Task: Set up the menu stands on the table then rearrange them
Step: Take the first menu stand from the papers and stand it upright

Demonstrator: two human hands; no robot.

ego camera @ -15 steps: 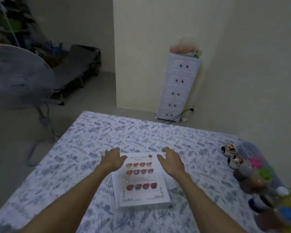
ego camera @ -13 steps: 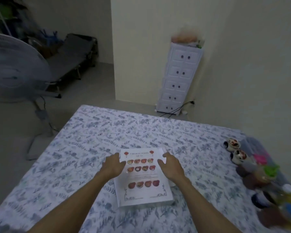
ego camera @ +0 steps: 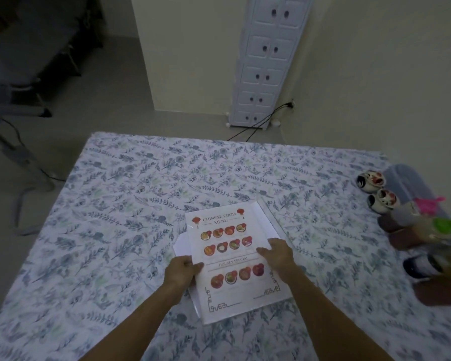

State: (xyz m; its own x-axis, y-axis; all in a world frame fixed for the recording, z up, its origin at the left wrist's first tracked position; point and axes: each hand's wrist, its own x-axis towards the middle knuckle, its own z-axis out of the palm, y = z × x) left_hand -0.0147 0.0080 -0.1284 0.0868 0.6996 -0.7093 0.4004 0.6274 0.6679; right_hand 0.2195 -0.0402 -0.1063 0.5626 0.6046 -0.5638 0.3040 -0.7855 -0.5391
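A stack of flat menu stands (ego camera: pixel 235 259) lies on the floral tablecloth (ego camera: pixel 130 204) near the front middle. The top one shows a white sheet with "Chinese Food Menu" and pictures of dishes. Other white sheets stick out beneath it at the left and at the top right. My left hand (ego camera: pixel 184 270) grips the top menu's left edge, thumb on its face. My right hand (ego camera: pixel 277 252) holds its right edge, fingers curled over the sheet. How many stands are in the stack is hidden.
Two small painted ceramic pots (ego camera: pixel 375 190) and several bottles with coloured caps (ego camera: pixel 432 238) crowd the table's right edge. A white drawer tower (ego camera: pixel 266 61) with cables stands against the far wall. A fan's base (ego camera: pixel 24 162) is on the floor at the left.
Both hands have slid from the menu's top corners down to its side edges and taken hold of the top menu. The camera has tilted down and closer.
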